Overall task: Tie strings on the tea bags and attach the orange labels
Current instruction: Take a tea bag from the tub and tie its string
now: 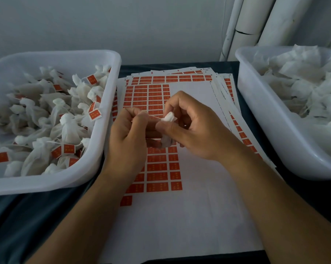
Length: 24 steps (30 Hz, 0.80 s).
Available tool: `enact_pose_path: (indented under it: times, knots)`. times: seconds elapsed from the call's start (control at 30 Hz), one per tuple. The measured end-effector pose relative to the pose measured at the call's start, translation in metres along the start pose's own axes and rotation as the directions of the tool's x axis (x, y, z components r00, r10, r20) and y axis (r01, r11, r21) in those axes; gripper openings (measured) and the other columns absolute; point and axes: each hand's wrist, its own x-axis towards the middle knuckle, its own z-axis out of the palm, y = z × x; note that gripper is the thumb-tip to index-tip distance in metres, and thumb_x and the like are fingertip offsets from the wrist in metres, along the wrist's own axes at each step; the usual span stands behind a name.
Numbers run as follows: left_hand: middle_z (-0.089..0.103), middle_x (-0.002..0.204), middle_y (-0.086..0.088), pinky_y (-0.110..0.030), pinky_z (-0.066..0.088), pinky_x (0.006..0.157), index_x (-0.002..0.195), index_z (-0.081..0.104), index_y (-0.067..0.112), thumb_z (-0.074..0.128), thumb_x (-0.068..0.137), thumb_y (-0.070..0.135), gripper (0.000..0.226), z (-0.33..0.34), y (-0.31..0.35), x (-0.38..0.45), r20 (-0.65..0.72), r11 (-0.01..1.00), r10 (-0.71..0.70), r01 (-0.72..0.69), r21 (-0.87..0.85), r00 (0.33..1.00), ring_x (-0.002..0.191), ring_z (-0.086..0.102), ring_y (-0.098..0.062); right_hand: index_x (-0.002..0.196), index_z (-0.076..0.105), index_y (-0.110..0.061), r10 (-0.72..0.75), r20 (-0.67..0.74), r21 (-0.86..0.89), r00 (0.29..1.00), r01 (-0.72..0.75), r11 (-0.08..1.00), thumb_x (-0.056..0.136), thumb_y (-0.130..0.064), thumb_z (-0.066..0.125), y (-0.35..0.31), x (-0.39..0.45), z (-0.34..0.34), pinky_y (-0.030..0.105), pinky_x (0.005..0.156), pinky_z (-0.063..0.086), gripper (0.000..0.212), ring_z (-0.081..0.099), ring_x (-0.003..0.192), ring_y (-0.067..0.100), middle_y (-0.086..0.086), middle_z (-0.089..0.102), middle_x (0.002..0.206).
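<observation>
Over at nine o'clock sat the left tub [103, 149], white plastic, heaped with tied bags [65, 128], plenty of them carrying orange labels [68, 149] on strings. Just beside it, dead centre, the left hand [126, 138] hovered over the sheets [180, 216], its fingers [131, 113] curled tight and pinching one end of a thin string [153, 117]. That string ran taut toward three o'clock, straight to the tea bag [168, 119]. And there was the bag itself, a small white bundle held above the sheets, its gathered top poking up between the fingers of the right hand [195, 128]. The right hand's fingers were curled round the bag, thumb pressed across its front, the lower part of the bag showing below the thumb. Whether the knot was closed, the view did not tell. Under both hands lay the sheets in a loose stack on the dark tabletop [12, 225], rows of orange stickers [157, 177] printed on them, with bare white patches among the rows. At two o'clock the right tub [275, 130] held a pile of plain white bags [303, 79]. Behind it at one o'clock, pale pipes [256, 25] stood against the wall.
</observation>
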Motion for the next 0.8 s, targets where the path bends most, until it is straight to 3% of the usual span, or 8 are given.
enact_pose_path:
  times: [0.13,0.27,0.4,0.53,0.8]
  knots:
    - [0.075,0.082,0.003,-0.021,0.056,0.054,0.091,0.056,0.017,0.047,0.103,0.015,0.015,-0.001,-0.004,0.003,-0.141,0.981,0.130,-0.107,0.160,0.982,0.073,0.074,-0.016,0.097,0.048,-0.040,0.034,0.055,0.009,0.998,-0.034,0.999,0.095,-0.039,0.070,0.000,0.001,-0.003,0.012,0.057,0.051,0.021,0.067,0.073,0.003,-0.024,0.061,0.078]
    - [0.073,0.082,0.005,-0.017,0.053,0.055,0.087,0.055,0.026,0.046,0.102,0.017,0.019,0.004,-0.004,0.001,-0.206,0.966,0.201,-0.159,0.204,0.958,0.072,0.072,-0.013,0.098,0.050,-0.040,0.037,0.064,0.022,0.997,-0.039,0.999,0.092,-0.043,0.071,0.000,0.001,-0.011,0.011,0.057,0.051,0.022,0.068,0.078,0.003,-0.027,0.063,0.084]
    - [0.071,0.081,0.003,-0.018,0.052,0.055,0.092,0.057,0.016,0.047,0.104,0.014,0.017,0.002,-0.005,0.003,-0.143,0.962,0.219,-0.189,0.195,0.965,0.068,0.068,-0.013,0.103,0.053,-0.041,0.046,0.074,0.005,0.996,-0.046,0.999,0.086,-0.053,0.069,0.003,0.000,-0.015,0.008,0.061,0.051,0.026,0.068,0.083,0.001,-0.028,0.064,0.089]
    - [0.068,0.076,0.001,-0.017,0.051,0.055,0.093,0.057,0.005,0.046,0.105,0.009,0.017,0.001,-0.005,0.001,-0.071,0.971,0.198,-0.185,0.153,0.978,0.063,0.063,-0.009,0.109,0.055,-0.050,0.084,0.117,-0.068,0.990,-0.076,0.995,0.084,-0.050,0.075,0.008,-0.002,-0.011,0.004,0.062,0.050,0.032,0.065,0.085,-0.003,-0.027,0.063,0.094]
    - [0.070,0.078,0.000,-0.017,0.051,0.054,0.092,0.056,0.013,0.046,0.104,0.014,0.016,0.002,-0.002,0.000,-0.156,0.972,0.213,-0.192,0.136,0.965,0.062,0.063,-0.010,0.095,0.057,-0.051,0.122,0.136,-0.078,0.983,-0.112,0.991,0.085,-0.046,0.078,0.010,-0.002,-0.013,0.005,0.049,0.045,0.024,0.064,0.083,-0.010,-0.034,0.062,0.092]
